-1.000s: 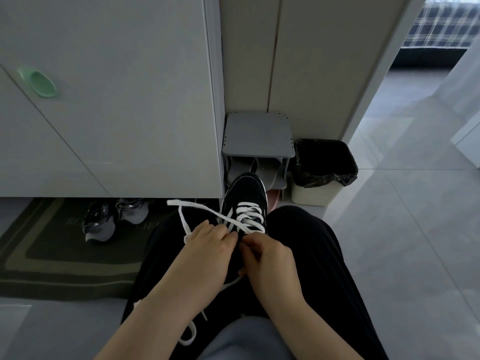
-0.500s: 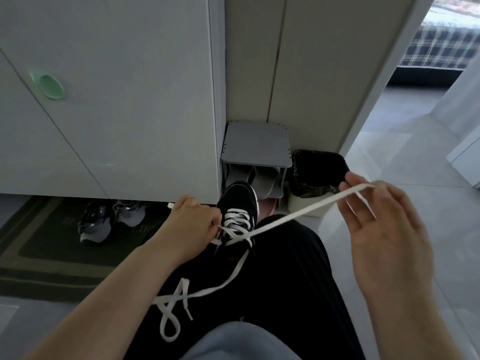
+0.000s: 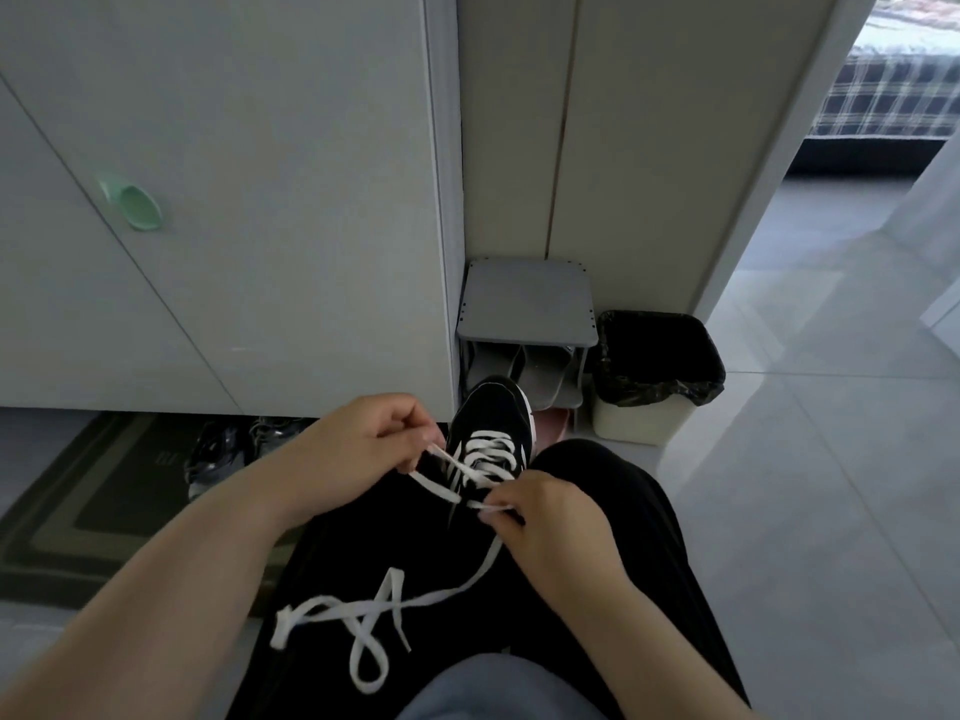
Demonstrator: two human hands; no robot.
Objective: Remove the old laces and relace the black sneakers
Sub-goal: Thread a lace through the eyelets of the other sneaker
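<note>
Reaching forward with both bare forearms from the bottom of the view, one from the lower left corner, the other from the lower right. Holding the left hand [image 3: 363, 439] higher and further out, back of the hand up, wrist nearly straight, fingers curled under, thumb and forefinger pinching a strand of the white lace [image 3: 374, 610]. Holding the right hand [image 3: 550, 517] lower and nearer the body, knuckles up and turned toward the left, fingers bunched together, fingertips nipping another short stretch of the same lace. Set near each other without touching, both curled tight rather than spread
</note>
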